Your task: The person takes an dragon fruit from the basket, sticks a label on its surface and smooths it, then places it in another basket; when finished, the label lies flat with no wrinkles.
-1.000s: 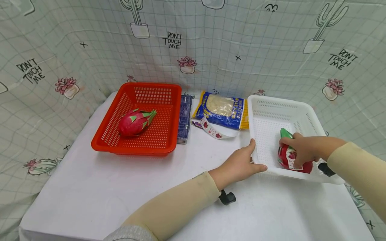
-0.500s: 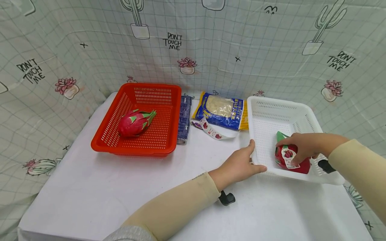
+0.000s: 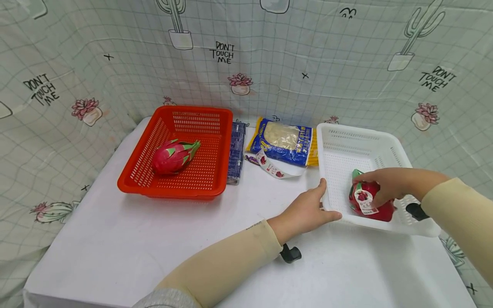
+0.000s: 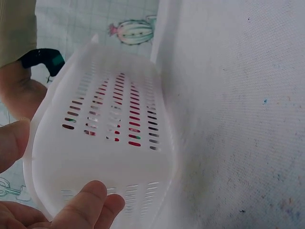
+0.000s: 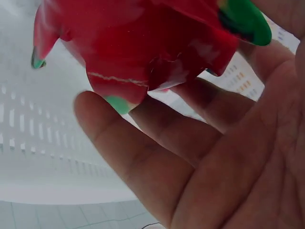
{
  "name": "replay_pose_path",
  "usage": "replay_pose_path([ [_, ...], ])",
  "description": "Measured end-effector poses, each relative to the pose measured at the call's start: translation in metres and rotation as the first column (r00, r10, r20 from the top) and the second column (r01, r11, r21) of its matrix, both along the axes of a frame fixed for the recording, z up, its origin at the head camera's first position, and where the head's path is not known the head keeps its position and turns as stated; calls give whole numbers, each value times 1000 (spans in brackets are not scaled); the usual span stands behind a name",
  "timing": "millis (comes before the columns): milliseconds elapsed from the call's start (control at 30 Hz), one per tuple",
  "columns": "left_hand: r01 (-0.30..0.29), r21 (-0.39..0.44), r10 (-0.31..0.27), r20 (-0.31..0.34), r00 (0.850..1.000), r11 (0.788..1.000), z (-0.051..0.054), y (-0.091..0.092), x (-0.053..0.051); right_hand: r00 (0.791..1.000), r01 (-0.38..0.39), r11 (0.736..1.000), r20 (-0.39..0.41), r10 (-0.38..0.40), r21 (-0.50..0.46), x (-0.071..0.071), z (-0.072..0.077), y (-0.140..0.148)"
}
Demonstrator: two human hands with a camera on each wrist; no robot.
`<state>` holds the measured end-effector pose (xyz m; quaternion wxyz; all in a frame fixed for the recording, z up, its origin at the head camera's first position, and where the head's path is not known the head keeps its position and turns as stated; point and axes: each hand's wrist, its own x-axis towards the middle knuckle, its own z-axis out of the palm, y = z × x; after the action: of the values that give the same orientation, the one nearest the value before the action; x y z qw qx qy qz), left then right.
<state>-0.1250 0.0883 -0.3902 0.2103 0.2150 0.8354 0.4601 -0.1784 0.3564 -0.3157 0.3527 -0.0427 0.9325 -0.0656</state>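
In the head view, a red dragon fruit (image 3: 385, 210) with green tips lies in the white basket (image 3: 334, 171), a white printed label (image 3: 363, 197) on its side. My right hand (image 3: 396, 184) holds this fruit from above and partly hides it. Close up in the right wrist view, the fingers (image 5: 143, 162) curve around the shiny fruit (image 5: 143, 52). At the basket's near left corner, my left hand (image 3: 304, 211) rests its spread fingers and thumb against the outer walls. The left wrist view shows fingertips (image 4: 90, 200) on the basket's slotted wall (image 4: 109, 162).
On the left stands a red basket (image 3: 169, 192) with another dragon fruit (image 3: 171, 158). Between the baskets lie a dark blue flat pack (image 3: 236, 154), a blue and yellow food bag (image 3: 283, 139), a small purple wrapped item (image 3: 252, 159) and a curled strip of labels (image 3: 273, 167).
My right hand and the dragon fruit have shifted slightly left inside the white basket, and more of the label shows. The left hand stays at the basket's corner.
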Motion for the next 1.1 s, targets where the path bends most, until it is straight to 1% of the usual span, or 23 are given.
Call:
replay_pose_path([
  [200, -1, -3, 1, -3, 1000, 1000, 0, 0, 0, 997, -56, 998, -46, 56, 18, 0, -2, -8],
  [400, -1, 10, 1, 3, 1000, 1000, -2, 1, 0, 995, -74, 997, -67, 76, 38, 1, -3, -12],
  [700, 1, 18, -1, -2, 1000, 1000, -2, 1, 0, 994, -82, 996, -73, 85, 45, 3, -4, -13],
  [900, -1, 20, 1, 11, 1000, 1000, -1, 0, 0, 995, -75, 996, -66, 78, 51, 3, -4, -13],
  [967, 1, 17, -1, 11, 1000, 1000, -1, 0, 0, 995, -70, 996, -64, 73, 48, 4, -3, -13],
  [1100, 2, -4, -2, -14, 1000, 1000, 3, -6, 0, 994, -70, 996, -74, 74, 45, 6, 4, -15],
])
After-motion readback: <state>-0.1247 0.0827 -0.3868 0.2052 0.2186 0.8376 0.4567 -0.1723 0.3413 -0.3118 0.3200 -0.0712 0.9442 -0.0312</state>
